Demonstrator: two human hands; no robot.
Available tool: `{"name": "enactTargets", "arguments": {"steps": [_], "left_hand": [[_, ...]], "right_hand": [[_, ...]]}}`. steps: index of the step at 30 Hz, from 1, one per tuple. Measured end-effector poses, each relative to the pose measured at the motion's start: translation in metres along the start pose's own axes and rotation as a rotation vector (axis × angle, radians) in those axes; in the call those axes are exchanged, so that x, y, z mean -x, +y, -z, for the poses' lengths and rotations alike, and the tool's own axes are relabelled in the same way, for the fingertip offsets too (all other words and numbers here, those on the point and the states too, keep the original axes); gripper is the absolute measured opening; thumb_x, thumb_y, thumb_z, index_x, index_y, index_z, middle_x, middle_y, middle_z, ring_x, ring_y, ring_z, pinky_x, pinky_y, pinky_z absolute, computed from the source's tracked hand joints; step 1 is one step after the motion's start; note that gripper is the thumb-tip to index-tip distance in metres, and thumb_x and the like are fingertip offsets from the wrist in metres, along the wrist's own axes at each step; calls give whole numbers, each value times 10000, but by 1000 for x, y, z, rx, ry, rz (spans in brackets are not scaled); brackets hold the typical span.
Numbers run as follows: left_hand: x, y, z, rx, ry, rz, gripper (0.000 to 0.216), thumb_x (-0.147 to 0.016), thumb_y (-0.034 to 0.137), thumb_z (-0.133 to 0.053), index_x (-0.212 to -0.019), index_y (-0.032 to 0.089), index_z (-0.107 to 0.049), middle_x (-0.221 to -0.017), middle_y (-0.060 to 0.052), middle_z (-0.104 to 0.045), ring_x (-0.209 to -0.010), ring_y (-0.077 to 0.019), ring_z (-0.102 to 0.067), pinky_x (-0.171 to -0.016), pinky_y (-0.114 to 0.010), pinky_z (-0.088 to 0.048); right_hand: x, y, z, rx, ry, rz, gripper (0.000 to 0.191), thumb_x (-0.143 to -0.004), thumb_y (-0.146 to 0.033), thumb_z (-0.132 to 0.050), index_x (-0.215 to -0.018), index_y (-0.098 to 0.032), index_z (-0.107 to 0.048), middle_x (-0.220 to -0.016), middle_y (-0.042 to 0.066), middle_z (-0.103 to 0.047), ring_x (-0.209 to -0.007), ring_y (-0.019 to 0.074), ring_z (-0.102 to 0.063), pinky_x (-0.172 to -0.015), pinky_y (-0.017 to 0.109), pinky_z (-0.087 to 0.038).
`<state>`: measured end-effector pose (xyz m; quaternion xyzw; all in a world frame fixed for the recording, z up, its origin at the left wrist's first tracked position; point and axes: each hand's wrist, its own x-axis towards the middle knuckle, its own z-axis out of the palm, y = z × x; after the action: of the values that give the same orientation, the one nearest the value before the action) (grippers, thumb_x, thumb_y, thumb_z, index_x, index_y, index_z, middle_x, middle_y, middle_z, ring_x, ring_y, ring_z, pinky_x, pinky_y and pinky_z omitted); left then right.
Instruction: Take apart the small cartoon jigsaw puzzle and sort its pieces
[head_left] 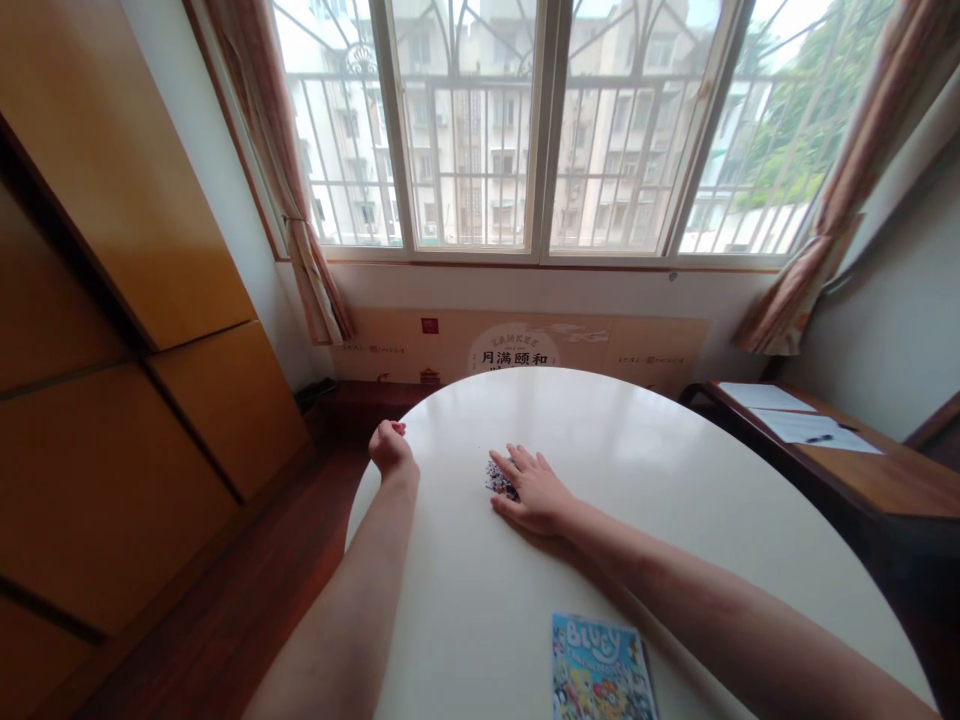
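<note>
My right hand (pixel 531 490) lies palm down with its fingers spread over a small heap of jigsaw puzzle pieces (pixel 495 478). Part of the heap is covered by the palm; the pieces that show are tiny and mixed dark, white and bluish. Near the left edge of the white round table (pixel 465 610), my left hand (pixel 391 447) is curled closed, and whatever its fingers may hold is hidden. Close to the table's near side, below my right forearm, lies a colourful Bluey picture (pixel 600 670) with cartoon figures, flat on the tabletop.
Wooden cabinets (pixel 112 480) stand along the left. At the right, a wooden side table (pixel 900 470) bears sheets of paper (pixel 806 428) and a dark pen (pixel 820 438). A printed panel (pixel 600 345) runs behind the table, under a barred window (pixel 472 150) with tied curtains.
</note>
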<state>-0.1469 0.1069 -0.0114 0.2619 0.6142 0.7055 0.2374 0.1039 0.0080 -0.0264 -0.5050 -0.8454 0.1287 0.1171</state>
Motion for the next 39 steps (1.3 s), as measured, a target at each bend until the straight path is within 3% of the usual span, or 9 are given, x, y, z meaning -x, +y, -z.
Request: {"name": "enactTargets", "arguments": {"steps": [12,27,33,39], "left_hand": [[0,4,7,97,40,101,126,-695,332,-369,-676,218,-419,-702,-36,-575,-634,-164,-569,-539,-273,-453],[7,11,8,88,46,18,123,-715,293,-399,-639,206,-440,-710,-27,-571,-660,-162,-537,-552,-266,-412],[9,9,7,51,29,-67,126,-727,252,-417,-619,204,-459,-675,-11,-540,-660,-161,-525,-577,-269,-406],[15,11,12,-214,-14,-264,227,-823,277,-378,-616,218,-451,-615,-5,-502,-651,-182,-520,-631,-292,-410]], "right_hand": [[-62,-11,-10,-12,4,60,674,-927,-582,-432,-1533,-327,-282,-1617,102,-181,-1488,328,-162,-1184,535,-109],[-168,-47,-28,-1,78,10,675,-917,-607,-393,-1517,-309,-312,-1590,129,-240,-1466,342,-193,-1153,582,-120],[-197,-54,-32,-16,112,-24,694,-921,-611,-386,-1525,-281,-289,-1593,140,-224,-1465,343,-187,-1161,565,-102],[-199,-52,-26,-105,230,-24,746,-911,-669,-385,-1530,-270,-267,-1605,122,-197,-1487,322,-127,-1186,518,-68]]}}
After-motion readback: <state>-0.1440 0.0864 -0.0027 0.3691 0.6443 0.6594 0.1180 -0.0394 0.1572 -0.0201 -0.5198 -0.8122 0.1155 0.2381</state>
